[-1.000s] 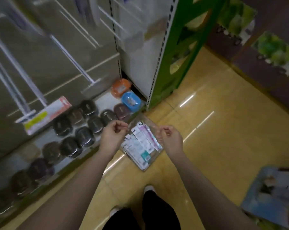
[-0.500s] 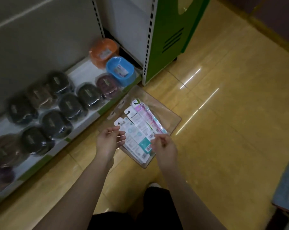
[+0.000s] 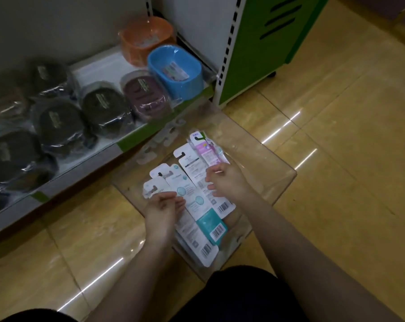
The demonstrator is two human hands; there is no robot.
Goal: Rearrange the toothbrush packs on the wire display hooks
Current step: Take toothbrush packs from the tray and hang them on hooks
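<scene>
A clear box [image 3: 262, 159] sits on the yellow floor [image 3: 336, 135], just in front of a low shelf [image 3: 99, 68]. Inside the box lie the toothbrush packs [image 3: 196, 198]. They are flat cards, spread out like a fan, with their hang holes pointing toward the shelf. Most packs are white. One has a teal end [image 3: 210, 223] with a bar code on it. One at the far side is pink [image 3: 207, 152].

Both hands reach down into the box. The left hand [image 3: 163, 210] rests on the near left packs. Its fingers are curled, and they seem to pinch the edge of a white pack, but the picture is a bit blurry there. The right hand [image 3: 227, 181] is over the middle packs. Its fingers are bent and spread a little, touching the cards. I cannot tell if it is holding one.

On the shelf sit many dark round things in shiny wrap [image 3: 57, 117]. A purple one [image 3: 145, 94] is at the end of the row. Next to it is a blue tub [image 3: 175, 70], and behind that an orange tub [image 3: 145, 43]. A green stand [image 3: 266, 43] is to the right of the shelf.

At the bottom you can see the person's dark knees [image 3: 238, 293], close to the box.
</scene>
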